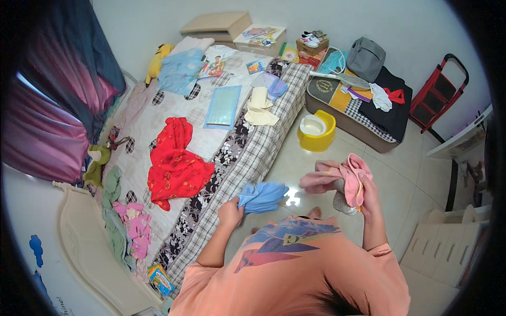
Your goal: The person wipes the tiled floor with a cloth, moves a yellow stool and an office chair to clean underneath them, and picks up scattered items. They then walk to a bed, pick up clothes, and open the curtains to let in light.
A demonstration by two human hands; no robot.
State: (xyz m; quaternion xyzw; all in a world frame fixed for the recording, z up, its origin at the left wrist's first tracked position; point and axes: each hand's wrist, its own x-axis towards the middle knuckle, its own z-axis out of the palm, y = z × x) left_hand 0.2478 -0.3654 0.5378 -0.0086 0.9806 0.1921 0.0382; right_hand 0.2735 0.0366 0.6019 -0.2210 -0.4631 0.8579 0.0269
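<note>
My left hand (231,213) grips a bunched light-blue cloth garment (263,197) beside the edge of the bed. In my right hand (369,193) hangs a pink garment (354,177), held over the tiled floor together with a grey cloth piece (343,199) below it. The two hands are well apart, one on each side of my body. Closest to the left hand on the bed lies a crumpled red patterned cloth (178,166). Beyond the right hand, a yellow child's potty (317,136) with a white bowl stands on the floor.
The bed (272,134) also bears cream cloth (259,106), a blue-edged flat board (223,107), books and plush toys. An open suitcase (355,126) holds clothes, a racket and a grey backpack (366,54). A red step ladder (439,93) leans by the wall; drawers (440,249) stand at right.
</note>
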